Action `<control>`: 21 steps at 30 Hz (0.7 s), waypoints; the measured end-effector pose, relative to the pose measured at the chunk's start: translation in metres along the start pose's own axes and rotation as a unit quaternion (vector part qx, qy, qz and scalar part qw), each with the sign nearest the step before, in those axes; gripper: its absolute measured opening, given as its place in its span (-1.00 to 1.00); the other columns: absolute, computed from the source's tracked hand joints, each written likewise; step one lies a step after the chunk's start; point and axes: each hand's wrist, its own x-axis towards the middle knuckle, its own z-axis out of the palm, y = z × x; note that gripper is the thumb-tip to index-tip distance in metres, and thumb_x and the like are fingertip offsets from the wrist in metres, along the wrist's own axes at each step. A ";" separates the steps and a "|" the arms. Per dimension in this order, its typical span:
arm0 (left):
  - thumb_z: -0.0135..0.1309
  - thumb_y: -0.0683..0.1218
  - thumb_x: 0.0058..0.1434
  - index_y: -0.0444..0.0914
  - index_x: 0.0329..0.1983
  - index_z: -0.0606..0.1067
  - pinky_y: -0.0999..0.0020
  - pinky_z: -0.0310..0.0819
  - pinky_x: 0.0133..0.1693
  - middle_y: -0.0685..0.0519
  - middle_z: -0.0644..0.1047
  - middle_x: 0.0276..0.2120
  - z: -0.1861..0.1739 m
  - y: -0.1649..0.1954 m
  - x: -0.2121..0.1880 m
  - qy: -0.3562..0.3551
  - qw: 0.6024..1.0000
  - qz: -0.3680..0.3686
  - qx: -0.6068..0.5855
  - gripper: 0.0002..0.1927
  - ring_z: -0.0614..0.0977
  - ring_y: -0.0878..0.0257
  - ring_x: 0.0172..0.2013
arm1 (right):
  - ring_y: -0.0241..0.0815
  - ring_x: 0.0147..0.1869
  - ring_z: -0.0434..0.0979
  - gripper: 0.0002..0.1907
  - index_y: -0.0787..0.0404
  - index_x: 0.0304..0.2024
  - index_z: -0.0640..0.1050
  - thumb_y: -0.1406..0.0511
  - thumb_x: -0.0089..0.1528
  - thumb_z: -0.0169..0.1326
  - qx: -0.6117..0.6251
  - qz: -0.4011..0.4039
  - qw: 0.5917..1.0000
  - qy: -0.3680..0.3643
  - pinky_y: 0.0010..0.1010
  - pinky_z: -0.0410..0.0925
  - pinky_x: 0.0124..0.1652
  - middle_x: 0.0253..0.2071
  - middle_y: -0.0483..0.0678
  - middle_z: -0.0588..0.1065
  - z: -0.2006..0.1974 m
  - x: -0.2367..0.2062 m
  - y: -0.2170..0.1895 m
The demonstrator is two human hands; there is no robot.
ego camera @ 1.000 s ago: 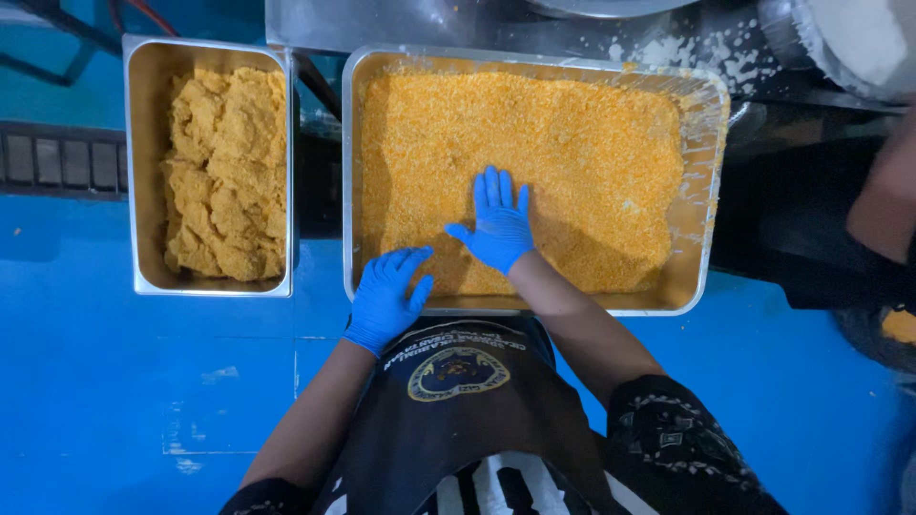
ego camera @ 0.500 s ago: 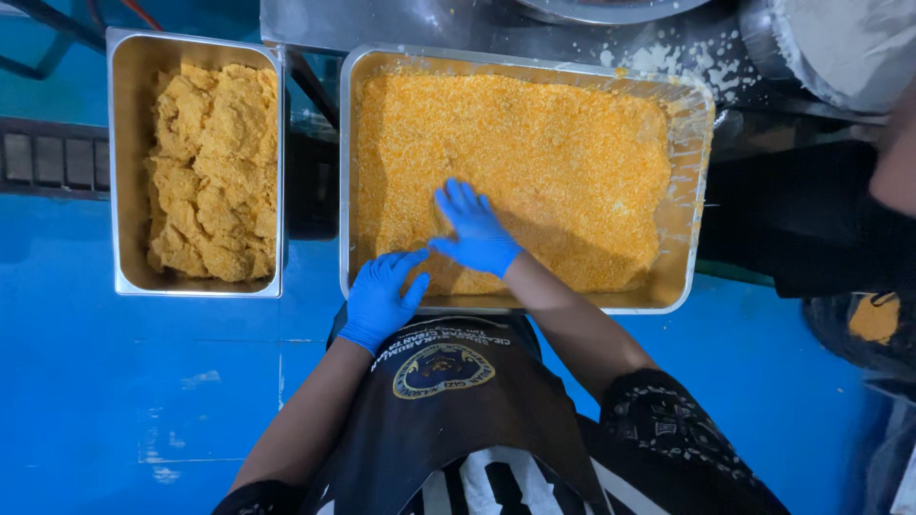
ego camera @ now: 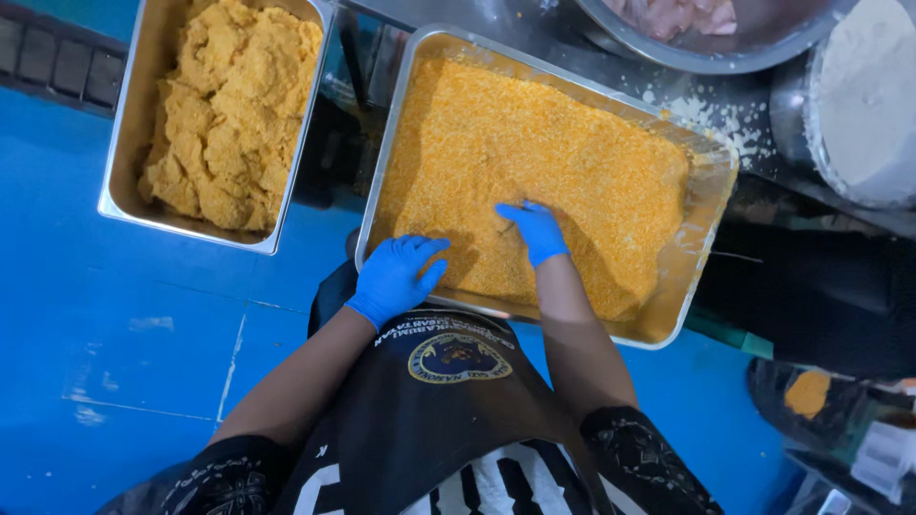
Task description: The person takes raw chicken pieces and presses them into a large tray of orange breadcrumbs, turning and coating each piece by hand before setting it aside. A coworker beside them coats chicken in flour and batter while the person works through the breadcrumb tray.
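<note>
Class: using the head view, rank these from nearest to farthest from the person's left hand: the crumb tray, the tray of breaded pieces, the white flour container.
1. Crumb tray: left hand rests on its near rim.
2. Tray of breaded pieces: farther left.
3. White flour container: far right corner.

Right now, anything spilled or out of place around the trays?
Yes: white crumbs are scattered on the metal counter beyond the far right corner of the large breadcrumb tray. Otherwise tidy: the left hand rests on that tray's near rim, the right hand in the crumbs, and the smaller tray holds coated pieces.
</note>
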 end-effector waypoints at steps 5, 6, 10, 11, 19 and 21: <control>0.08 0.08 0.32 -0.10 0.17 0.50 0.10 0.43 -0.08 0.00 0.59 -0.10 -0.006 0.001 0.002 -0.022 1.000 -0.003 -0.007 -0.62 0.60 0.04 -0.09 | -0.29 0.00 0.48 -0.47 0.24 0.06 0.59 0.22 0.06 0.38 0.052 0.001 0.998 0.027 -0.38 0.33 -0.06 -0.09 -0.14 0.55 -0.023 -0.011 -0.005; 0.08 0.08 0.31 -0.10 0.16 0.51 0.10 0.43 -0.08 -0.01 0.59 -0.11 -0.007 0.000 0.002 -0.028 1.000 -0.007 0.000 -0.61 0.60 0.04 -0.10 | -0.36 0.04 0.49 -0.49 0.21 0.04 0.58 0.22 0.06 0.38 0.010 -0.039 0.998 0.043 -0.46 0.33 -0.01 -0.07 -0.19 0.56 -0.032 -0.014 -0.005; 0.06 0.09 0.29 -0.11 0.11 0.55 0.07 0.44 -0.14 -0.03 0.60 -0.14 -0.011 -0.002 0.002 -0.031 0.999 -0.002 -0.029 -0.62 0.61 0.01 -0.12 | -0.33 -0.08 0.49 -0.57 0.36 -0.08 0.63 0.24 0.08 0.40 -0.041 -0.090 0.994 0.047 -0.45 0.36 -0.07 -0.19 -0.15 0.55 -0.067 -0.023 -0.004; 0.05 0.09 0.29 -0.12 0.10 0.56 0.06 0.45 -0.16 -0.04 0.61 -0.15 -0.012 -0.004 0.001 -0.024 0.999 0.001 -0.046 -0.63 0.62 0.00 -0.13 | -0.33 -0.11 0.44 -0.56 0.35 -0.04 0.64 0.24 0.10 0.39 -0.075 -0.083 0.992 0.064 -0.44 0.32 -0.10 -0.21 -0.16 0.53 -0.074 -0.024 -0.005; 0.02 0.10 0.31 -0.11 -0.03 0.59 -0.02 0.47 -0.20 -0.06 0.63 -0.19 -0.018 -0.021 -0.002 0.030 0.993 0.064 -0.090 -0.70 0.63 -0.08 -0.21 | -0.12 0.12 0.56 -0.70 0.24 0.09 0.69 0.38 0.29 0.19 -0.516 -0.428 0.741 -0.042 -0.36 0.44 0.03 0.07 0.06 0.56 -0.032 -0.015 -0.070; 0.02 0.11 0.31 -0.11 -0.05 0.59 -0.03 0.48 -0.19 -0.06 0.62 -0.23 -0.018 -0.022 -0.003 0.015 0.995 0.050 -0.084 -0.70 0.63 -0.09 -0.21 | -0.02 0.21 0.53 -0.64 0.29 0.12 0.65 0.40 0.26 0.15 -0.464 -0.497 0.729 -0.081 -0.28 0.43 0.12 0.14 0.14 0.52 0.014 -0.012 -0.104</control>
